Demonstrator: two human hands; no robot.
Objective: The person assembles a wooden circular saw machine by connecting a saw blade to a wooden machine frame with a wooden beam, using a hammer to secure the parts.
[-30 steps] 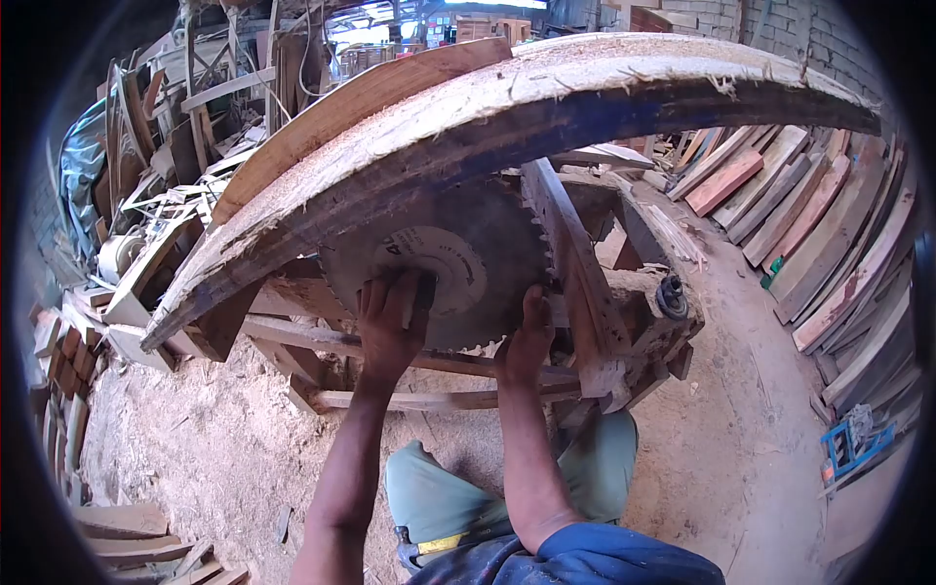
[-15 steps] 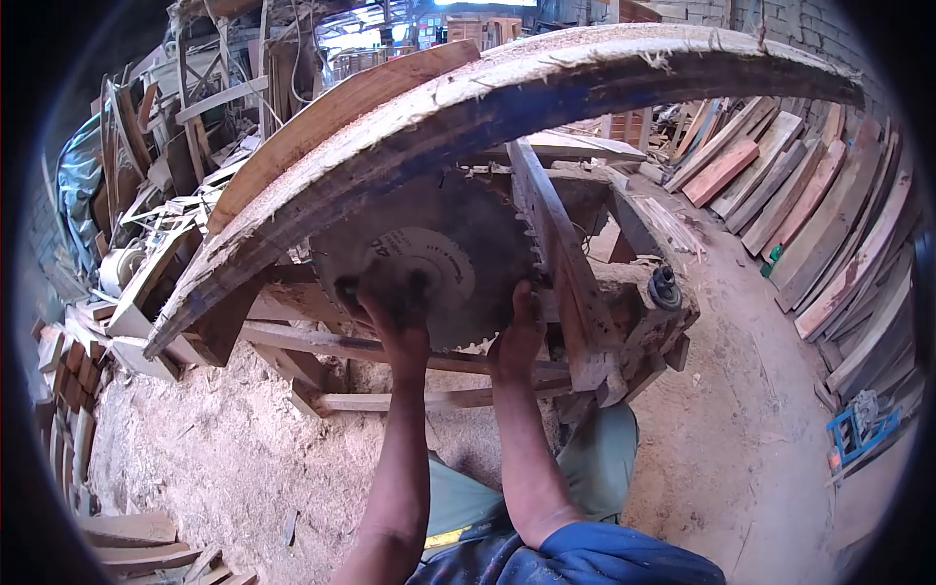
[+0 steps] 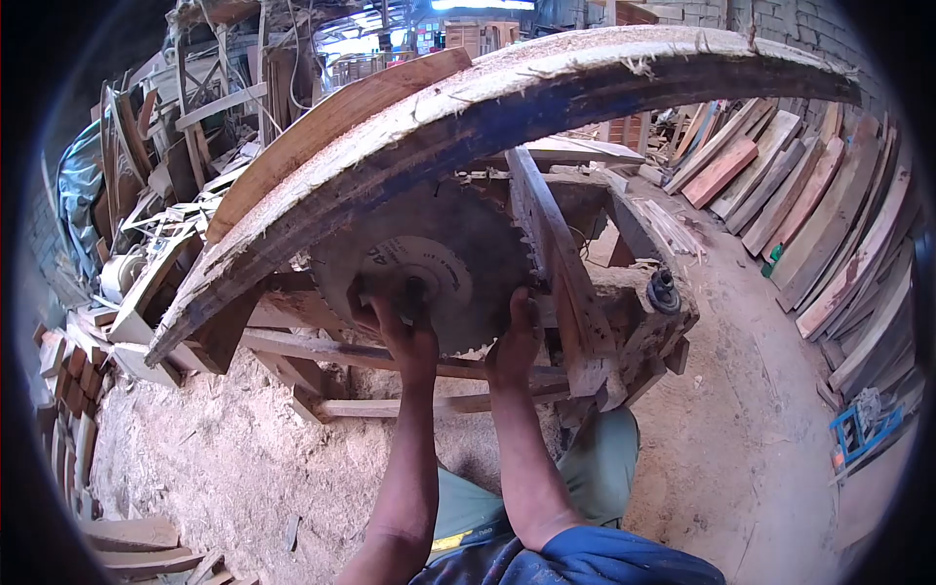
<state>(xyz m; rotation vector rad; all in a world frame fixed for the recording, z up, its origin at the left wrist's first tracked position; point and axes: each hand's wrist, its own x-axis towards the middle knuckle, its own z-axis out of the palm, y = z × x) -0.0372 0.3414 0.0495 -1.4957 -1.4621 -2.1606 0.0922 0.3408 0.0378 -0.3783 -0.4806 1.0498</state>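
A large circular saw blade (image 3: 478,239) with printed lettering hangs upright beneath a tilted wooden tabletop (image 3: 487,115). My left hand (image 3: 402,336) is at the blade's centre, its fingers curled beside the dark hub (image 3: 416,290). What those fingers grip is hard to make out. At the lower right rim, my right hand (image 3: 515,341) grips the blade, thumb on the near face and the other fingers mostly hidden. The tabletop's raised edge covers the top of the blade.
A wooden frame post (image 3: 561,253) stands just right of the blade, and a lower rail (image 3: 439,402) crosses below. Planks (image 3: 780,195) lean along the right wall. Scrap wood (image 3: 175,214) is heaped at left. Sawdust (image 3: 214,448) covers the floor.
My left hand has shifted slightly right and its fingers have moved closer around the hub. The right hand stays at the blade's rim, almost unmoved.
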